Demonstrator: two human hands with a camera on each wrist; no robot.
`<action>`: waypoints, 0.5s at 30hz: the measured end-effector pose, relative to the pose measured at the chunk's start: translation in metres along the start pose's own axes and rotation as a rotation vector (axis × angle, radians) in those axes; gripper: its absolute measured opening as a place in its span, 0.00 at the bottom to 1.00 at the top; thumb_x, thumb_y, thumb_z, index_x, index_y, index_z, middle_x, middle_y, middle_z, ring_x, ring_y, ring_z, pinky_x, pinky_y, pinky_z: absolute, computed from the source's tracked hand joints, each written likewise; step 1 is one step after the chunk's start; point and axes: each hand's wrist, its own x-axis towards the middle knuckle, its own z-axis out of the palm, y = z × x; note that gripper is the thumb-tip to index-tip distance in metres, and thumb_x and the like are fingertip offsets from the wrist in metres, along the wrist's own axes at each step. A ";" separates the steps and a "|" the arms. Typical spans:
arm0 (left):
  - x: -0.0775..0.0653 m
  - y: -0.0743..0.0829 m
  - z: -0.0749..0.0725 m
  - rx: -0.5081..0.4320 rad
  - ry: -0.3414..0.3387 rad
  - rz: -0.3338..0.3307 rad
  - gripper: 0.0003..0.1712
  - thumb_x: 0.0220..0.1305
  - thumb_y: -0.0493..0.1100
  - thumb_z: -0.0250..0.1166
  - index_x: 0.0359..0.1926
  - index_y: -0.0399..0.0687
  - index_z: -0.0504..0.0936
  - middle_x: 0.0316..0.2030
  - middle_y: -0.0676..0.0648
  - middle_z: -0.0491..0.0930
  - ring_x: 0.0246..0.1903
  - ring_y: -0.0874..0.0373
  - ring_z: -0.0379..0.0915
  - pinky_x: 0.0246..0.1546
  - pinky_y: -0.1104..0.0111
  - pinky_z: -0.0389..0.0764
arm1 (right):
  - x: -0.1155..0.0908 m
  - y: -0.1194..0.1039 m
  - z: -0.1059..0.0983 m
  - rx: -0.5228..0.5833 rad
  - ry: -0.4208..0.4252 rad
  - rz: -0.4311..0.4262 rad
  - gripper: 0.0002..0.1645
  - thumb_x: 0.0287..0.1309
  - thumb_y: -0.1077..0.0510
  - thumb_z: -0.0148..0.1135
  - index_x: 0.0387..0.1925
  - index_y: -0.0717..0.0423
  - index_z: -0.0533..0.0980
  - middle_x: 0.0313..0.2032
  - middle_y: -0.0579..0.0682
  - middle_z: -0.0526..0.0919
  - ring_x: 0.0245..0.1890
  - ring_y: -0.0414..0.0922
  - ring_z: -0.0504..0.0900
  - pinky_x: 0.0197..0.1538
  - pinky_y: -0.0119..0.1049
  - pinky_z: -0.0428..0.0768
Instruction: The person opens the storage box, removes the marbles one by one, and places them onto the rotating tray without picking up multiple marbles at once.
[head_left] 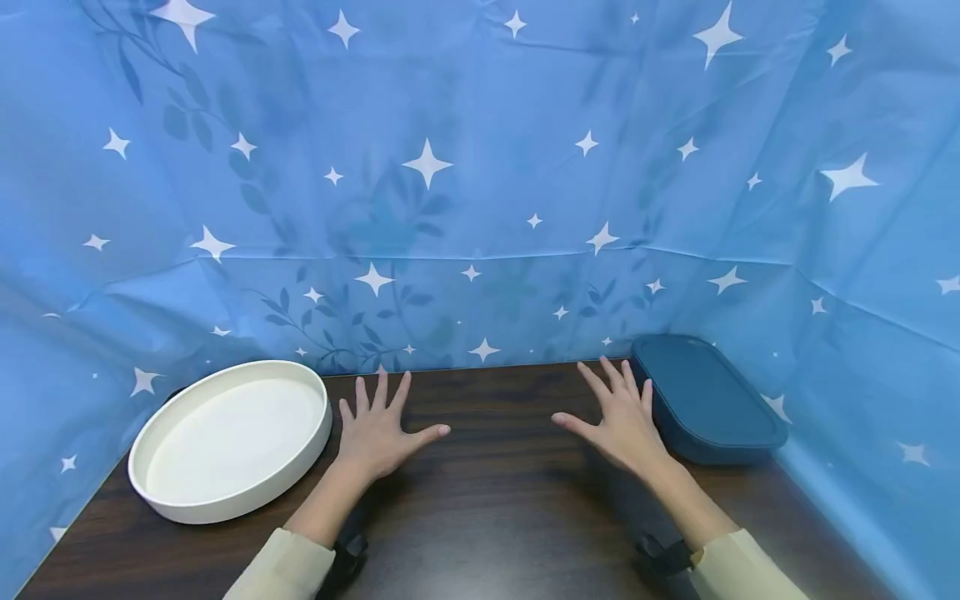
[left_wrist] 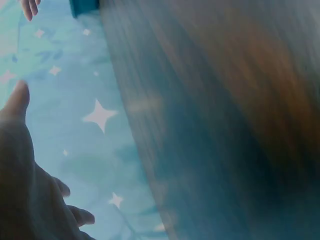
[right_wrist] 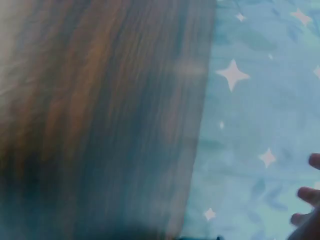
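Note:
My left hand point(head_left: 377, 437) is held over the dark table with fingers spread and nothing in it. Just left of it lies a round, shallow white tray point(head_left: 232, 437) with a raised rim. On the other side, my right hand point(head_left: 624, 423) has its fingers spread too and holds nothing. Its fingertips overlap the near left side of a dark blue lidded box point(head_left: 712, 400) in the head view. The left wrist view shows the left thumb point(left_wrist: 19, 102) and, at its top, a corner of the box point(left_wrist: 84, 6). Only some right fingertips point(right_wrist: 309, 195) appear in the right wrist view.
The brown wood-grain table point(head_left: 480, 500) runs back to a blue curtain point(head_left: 480, 200) with white stars and leaf prints. The curtain also closes off the left and right sides. Dark bands point(head_left: 351, 554) sit at the wrists, below light sleeves point(head_left: 281, 567).

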 end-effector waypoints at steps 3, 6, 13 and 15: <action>-0.003 0.010 0.000 -0.068 -0.016 0.013 0.66 0.54 0.86 0.50 0.82 0.52 0.44 0.81 0.36 0.41 0.79 0.31 0.26 0.72 0.30 0.39 | -0.007 0.011 -0.010 0.080 0.154 -0.030 0.51 0.53 0.33 0.69 0.73 0.49 0.66 0.75 0.65 0.62 0.77 0.69 0.50 0.71 0.76 0.42; -0.005 0.021 0.001 -0.148 -0.025 0.030 0.64 0.58 0.83 0.50 0.82 0.51 0.42 0.81 0.36 0.42 0.79 0.33 0.28 0.73 0.32 0.40 | -0.014 0.026 -0.020 0.128 0.368 -0.041 0.45 0.54 0.38 0.72 0.68 0.54 0.72 0.70 0.65 0.69 0.74 0.68 0.58 0.74 0.72 0.46; -0.008 0.048 0.002 -0.283 0.021 0.052 0.58 0.64 0.76 0.53 0.82 0.49 0.44 0.80 0.37 0.47 0.80 0.35 0.35 0.74 0.35 0.46 | -0.028 0.065 -0.030 0.182 0.643 0.014 0.44 0.63 0.30 0.58 0.65 0.60 0.74 0.66 0.67 0.74 0.72 0.66 0.63 0.78 0.63 0.48; -0.010 0.055 0.001 -0.317 0.025 0.058 0.58 0.64 0.75 0.54 0.82 0.50 0.44 0.80 0.38 0.48 0.80 0.36 0.36 0.75 0.36 0.47 | -0.031 0.077 -0.033 0.177 0.655 0.039 0.44 0.63 0.30 0.56 0.65 0.60 0.74 0.66 0.67 0.74 0.73 0.66 0.63 0.78 0.63 0.47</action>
